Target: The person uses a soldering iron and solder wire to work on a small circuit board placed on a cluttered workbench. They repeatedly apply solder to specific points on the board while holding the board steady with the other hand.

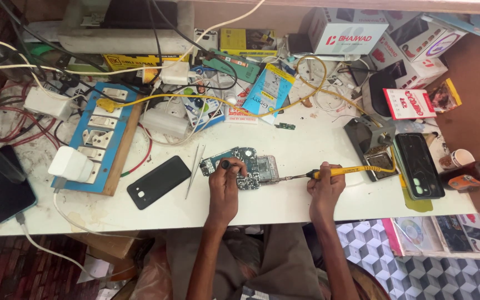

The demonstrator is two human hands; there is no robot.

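Note:
A small circuit board [239, 165] with a metal frame lies on the white worktable [284, 200], near its front edge. My left hand [224, 186] rests on the board and pinches a small dark-tipped tool [226, 164] against it. My right hand [324, 186] grips a yellow-handled soldering iron [337, 173]. Its metal tip points left and reaches the board's right edge. The iron's yellow cord runs off to the right.
Metal tweezers [194, 170] and a black phone back cover [158, 181] lie left of the board. A blue switchboard with a white charger [71, 164] sits at left. A soldering stand [369, 135], a dark phone [418, 165], bottles, boxes and tangled cables crowd the back and right.

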